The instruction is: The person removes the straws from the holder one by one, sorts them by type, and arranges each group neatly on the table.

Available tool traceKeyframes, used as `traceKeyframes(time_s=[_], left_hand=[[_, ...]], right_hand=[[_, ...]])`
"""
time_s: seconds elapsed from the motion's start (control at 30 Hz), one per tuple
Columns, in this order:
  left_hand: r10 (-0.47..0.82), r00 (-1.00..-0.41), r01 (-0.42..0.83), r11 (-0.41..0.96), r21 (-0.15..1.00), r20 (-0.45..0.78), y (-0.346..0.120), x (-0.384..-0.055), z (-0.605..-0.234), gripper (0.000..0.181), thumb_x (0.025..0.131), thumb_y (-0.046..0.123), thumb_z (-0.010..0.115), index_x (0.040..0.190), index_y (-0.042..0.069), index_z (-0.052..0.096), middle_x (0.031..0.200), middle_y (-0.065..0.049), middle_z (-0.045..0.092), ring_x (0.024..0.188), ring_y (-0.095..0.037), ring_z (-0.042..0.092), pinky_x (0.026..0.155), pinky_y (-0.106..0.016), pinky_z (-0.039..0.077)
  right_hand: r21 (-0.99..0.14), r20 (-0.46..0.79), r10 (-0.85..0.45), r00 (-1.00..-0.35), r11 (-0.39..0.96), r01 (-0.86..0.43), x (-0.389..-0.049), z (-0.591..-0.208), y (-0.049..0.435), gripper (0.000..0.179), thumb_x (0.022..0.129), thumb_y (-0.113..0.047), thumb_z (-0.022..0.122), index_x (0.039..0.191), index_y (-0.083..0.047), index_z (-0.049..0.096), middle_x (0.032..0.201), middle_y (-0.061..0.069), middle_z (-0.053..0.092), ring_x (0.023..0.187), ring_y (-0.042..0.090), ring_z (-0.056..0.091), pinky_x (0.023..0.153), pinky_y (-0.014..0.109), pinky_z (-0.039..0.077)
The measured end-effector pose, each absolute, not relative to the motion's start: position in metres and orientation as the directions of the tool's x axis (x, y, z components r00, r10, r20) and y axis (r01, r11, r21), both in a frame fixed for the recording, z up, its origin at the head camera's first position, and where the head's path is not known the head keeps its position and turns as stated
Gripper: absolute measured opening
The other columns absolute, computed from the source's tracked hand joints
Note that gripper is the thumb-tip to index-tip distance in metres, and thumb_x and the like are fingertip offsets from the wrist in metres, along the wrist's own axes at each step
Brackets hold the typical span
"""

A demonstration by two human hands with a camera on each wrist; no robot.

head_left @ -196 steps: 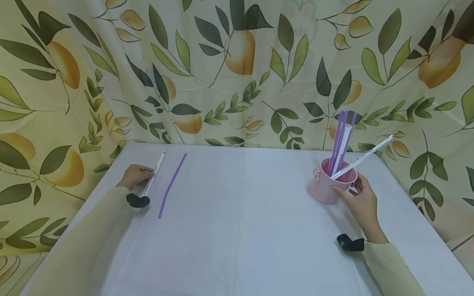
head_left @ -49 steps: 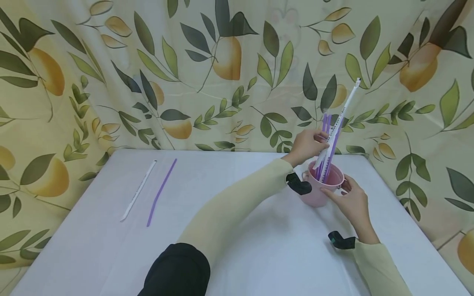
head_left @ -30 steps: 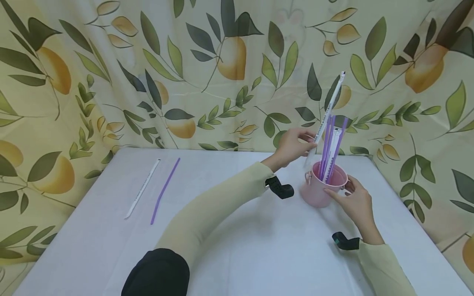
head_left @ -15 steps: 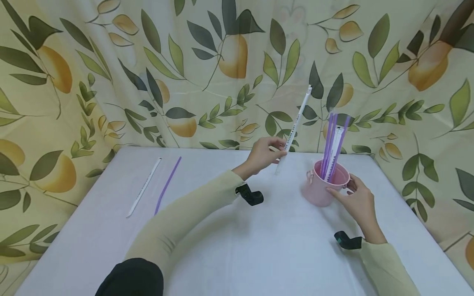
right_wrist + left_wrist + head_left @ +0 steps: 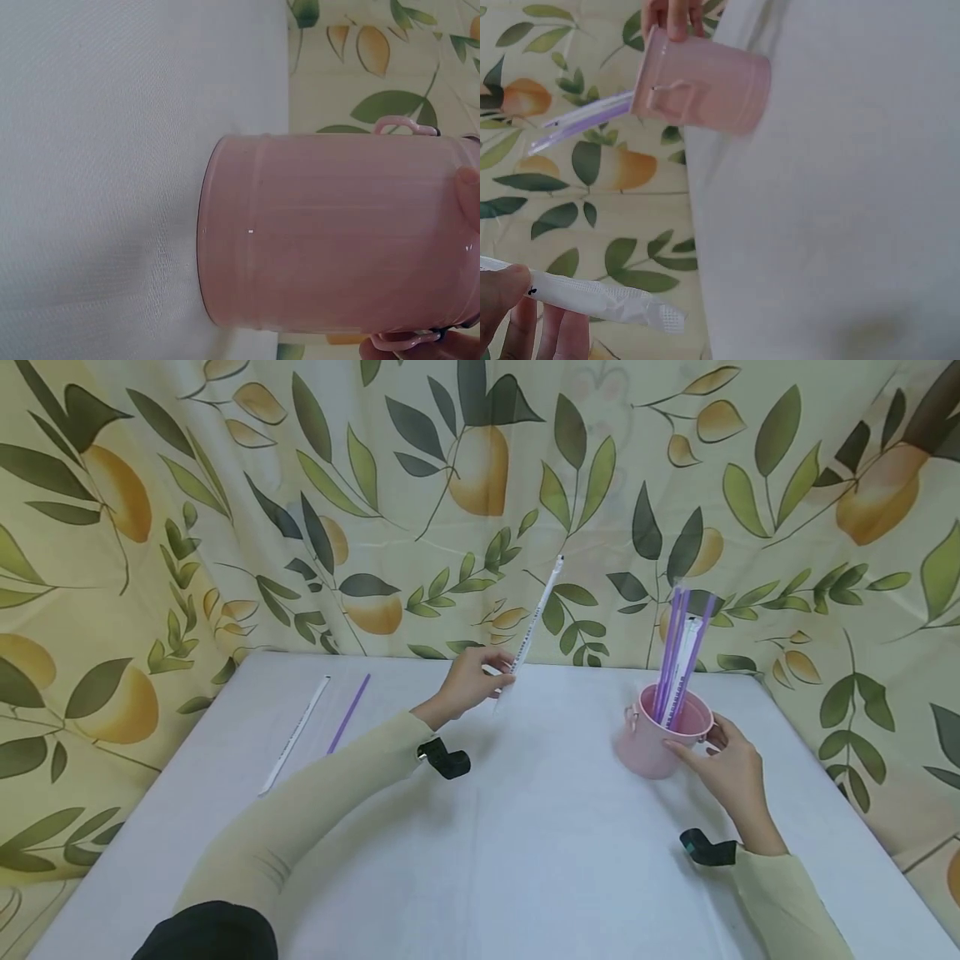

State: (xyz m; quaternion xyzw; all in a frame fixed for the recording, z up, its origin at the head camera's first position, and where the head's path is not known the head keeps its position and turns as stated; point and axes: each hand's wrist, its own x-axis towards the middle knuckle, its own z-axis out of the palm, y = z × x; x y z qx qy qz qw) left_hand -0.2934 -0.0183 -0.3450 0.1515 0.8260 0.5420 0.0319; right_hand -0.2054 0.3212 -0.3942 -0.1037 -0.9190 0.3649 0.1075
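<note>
My left hand [image 5: 467, 683] pinches a white paper-wrapped straw [image 5: 537, 617], raised and leaning to the right above the back of the table. The left wrist view shows thumb and fingers on the wrapper, its crimped end [image 5: 673, 319] sticking out. At the right, my right hand [image 5: 731, 770] holds the pink bucket [image 5: 647, 753] by its rim near one handle ear. The bucket stands upright on the table. Inside it lean several purple straws [image 5: 670, 652] and a white wrapped one [image 5: 679, 681]. A thumb [image 5: 469, 196] presses the bucket's side in the right wrist view.
On the left of the white-covered table [image 5: 525, 860] lie a white wrapped straw [image 5: 295, 735] and a purple straw [image 5: 349, 713], side by side and slanted. The left forearm covers the purple one's near end. A fruit-patterned curtain [image 5: 480, 468] hangs behind the table's back edge.
Earlier my left hand let go of a white wrapped straw at the left, then pulled another from the bucket and carried it leftward. My right hand stays on the bucket.
</note>
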Motion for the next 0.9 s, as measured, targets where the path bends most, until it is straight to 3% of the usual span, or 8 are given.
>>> traceKeyframes(time_s=[0.27,0.47,0.67,0.9], left_hand=[[0.27,-0.959,0.207,0.462,0.862,0.086,-0.073,-0.295,-0.356,0.03,0.086,0.003,0.065,0.115,0.0,0.063,0.106,-0.018,0.064,0.091,-0.036,0.066,0.068,-0.026,0.058],[0.236,-0.971,0.159,0.54,0.827,0.032,-0.115,-0.29,-0.358,0.03,0.087,0.004,0.064,0.117,0.001,0.063,0.107,-0.017,0.064,0.089,-0.029,0.066,0.069,-0.027,0.058],[0.202,-0.979,0.089,0.587,0.805,-0.039,-0.161,-0.282,-0.36,0.033,0.088,0.004,0.062,0.121,-0.003,0.059,0.11,-0.02,0.061,0.096,-0.033,0.064,0.07,-0.028,0.059],[0.154,-0.986,0.054,0.66,0.75,-0.064,-0.222,-0.274,-0.364,0.034,0.089,0.003,0.06,0.121,-0.008,0.056,0.111,-0.025,0.06,0.093,-0.028,0.063,0.071,-0.03,0.059]], right_hand=[[-0.688,0.135,0.263,-0.955,0.719,0.1,-0.206,-0.394,0.32,0.087,0.083,-0.042,0.069,0.144,0.005,0.028,0.134,0.034,0.045,0.121,0.049,0.046,0.097,0.057,0.043],[-0.69,0.116,0.266,-0.957,0.715,0.115,-0.207,-0.393,0.32,0.089,0.083,-0.043,0.068,0.145,0.004,0.026,0.136,0.034,0.043,0.122,0.049,0.045,0.097,0.058,0.043],[-0.674,0.101,0.29,-0.952,0.724,0.148,-0.208,-0.395,0.321,0.091,0.081,-0.049,0.068,0.145,0.001,0.027,0.137,0.031,0.044,0.123,0.046,0.046,0.093,0.056,0.046],[-0.709,0.086,0.276,-0.957,0.692,0.136,-0.21,-0.397,0.324,0.093,0.082,-0.046,0.069,0.147,0.002,0.023,0.139,0.033,0.04,0.124,0.048,0.042,0.099,0.058,0.041]])
